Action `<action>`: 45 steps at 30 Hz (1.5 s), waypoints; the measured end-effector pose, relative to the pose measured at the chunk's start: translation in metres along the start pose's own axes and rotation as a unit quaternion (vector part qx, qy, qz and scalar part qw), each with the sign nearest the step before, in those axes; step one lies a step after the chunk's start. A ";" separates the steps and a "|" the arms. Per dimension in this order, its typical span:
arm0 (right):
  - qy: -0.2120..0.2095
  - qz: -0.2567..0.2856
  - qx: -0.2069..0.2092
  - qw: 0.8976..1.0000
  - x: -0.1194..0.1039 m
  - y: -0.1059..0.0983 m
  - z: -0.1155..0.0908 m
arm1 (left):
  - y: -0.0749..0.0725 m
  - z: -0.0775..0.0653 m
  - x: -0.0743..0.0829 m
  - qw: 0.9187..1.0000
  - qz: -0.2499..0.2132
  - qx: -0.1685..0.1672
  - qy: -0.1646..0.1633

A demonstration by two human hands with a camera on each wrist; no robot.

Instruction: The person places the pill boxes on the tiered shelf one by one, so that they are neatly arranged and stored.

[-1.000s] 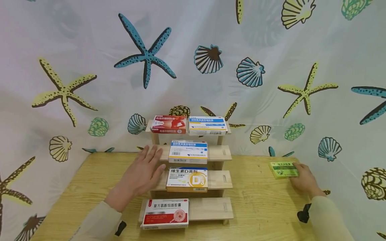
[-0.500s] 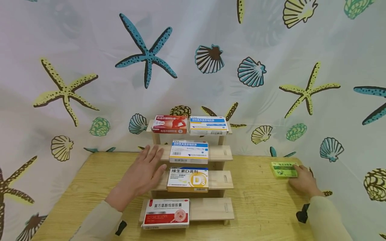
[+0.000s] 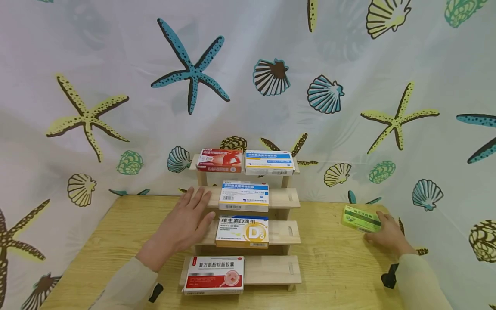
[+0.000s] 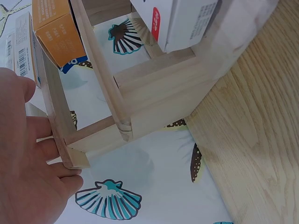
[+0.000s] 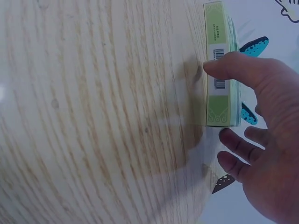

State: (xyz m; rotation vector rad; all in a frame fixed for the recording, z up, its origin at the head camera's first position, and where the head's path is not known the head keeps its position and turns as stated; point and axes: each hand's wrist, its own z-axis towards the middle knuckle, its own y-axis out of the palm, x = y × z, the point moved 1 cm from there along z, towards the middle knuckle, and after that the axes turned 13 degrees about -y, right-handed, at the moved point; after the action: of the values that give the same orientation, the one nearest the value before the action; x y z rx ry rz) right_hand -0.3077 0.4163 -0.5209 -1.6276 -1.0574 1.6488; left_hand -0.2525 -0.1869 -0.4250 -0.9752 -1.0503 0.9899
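Observation:
In the head view my right hand (image 3: 389, 234) is at the right end of a green medicine box (image 3: 361, 218) near the table's far right corner. My thumb lies against the barcoded end of the box in the right wrist view, and the index finger reaches behind it. The other fingers are loosely bent below. My left hand (image 3: 183, 224) rests on the left side of a stepped wooden rack (image 3: 284, 197), fingers extended over a step and thumb spread apart. A white-and-blue medicine box (image 3: 243, 196) and a vitamin D box (image 3: 242, 231) stand just right of it.
On the rack's top step stand a red medicine box (image 3: 219, 160) and another white-and-blue box (image 3: 269, 162). A white-and-red box (image 3: 214, 275) lies on the lowest step. Behind the wooden table (image 3: 329, 258) hangs a curtain (image 3: 248, 125) printed with shells and starfish.
The green box has turned slightly clockwise, its right end now lower, and my right thumb and fingers have shifted around that end. My left hand stays in place on the rack.

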 end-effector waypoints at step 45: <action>-0.077 -0.015 -0.017 0.997 -0.030 0.001 -0.021 | 0.000 -0.001 0.001 1.000 -0.002 -0.003 0.001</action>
State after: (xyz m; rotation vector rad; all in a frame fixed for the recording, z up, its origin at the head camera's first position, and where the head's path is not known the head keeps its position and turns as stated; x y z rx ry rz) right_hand -0.2848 0.3934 -0.5050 -1.5177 -1.1848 1.7688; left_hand -0.2515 -0.1858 -0.4250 -0.9795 -1.0539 0.9830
